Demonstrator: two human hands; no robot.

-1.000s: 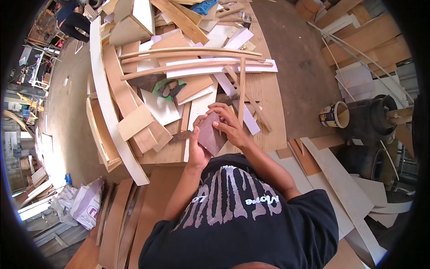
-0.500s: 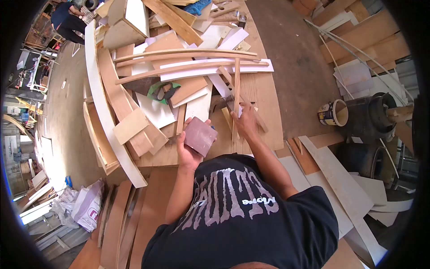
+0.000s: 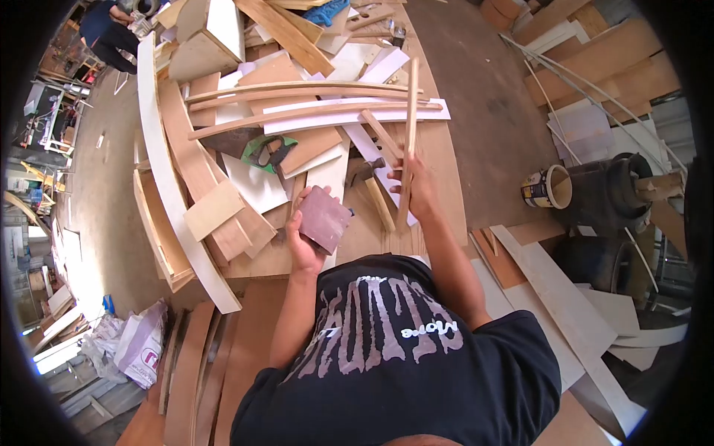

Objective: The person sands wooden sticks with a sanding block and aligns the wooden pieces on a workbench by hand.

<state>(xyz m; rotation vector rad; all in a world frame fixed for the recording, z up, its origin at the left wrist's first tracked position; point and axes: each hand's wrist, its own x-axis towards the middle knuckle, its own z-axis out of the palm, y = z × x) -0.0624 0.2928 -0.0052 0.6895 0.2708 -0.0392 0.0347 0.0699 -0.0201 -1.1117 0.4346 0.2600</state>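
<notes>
My left hand [image 3: 303, 249] is closed around a sanding block [image 3: 325, 220] with a reddish-brown face turned up, held above the near edge of the workbench [image 3: 442, 208]. In my right hand [image 3: 421, 187] is a narrow wooden strip [image 3: 412, 104], gripped near its lower part and pointing away from me. Just left of that hand lies a hammer [image 3: 381, 204] with a wooden handle and dark head. A second short wooden stick [image 3: 381, 132] rests close to the strip.
Curved wooden strips [image 3: 297, 93], boards and a green-handled handsaw [image 3: 269, 154] cover the bench's middle and left. A long white curved piece [image 3: 160, 141] overhangs the left edge. A bucket [image 3: 547, 187] stands on the right. Another person [image 3: 108, 33] is at far left.
My right hand has moved slightly up and right, lifting the wooden strip farther from me and uncovering more of the hammer. The sanding block stays in my left hand, shifted slightly.
</notes>
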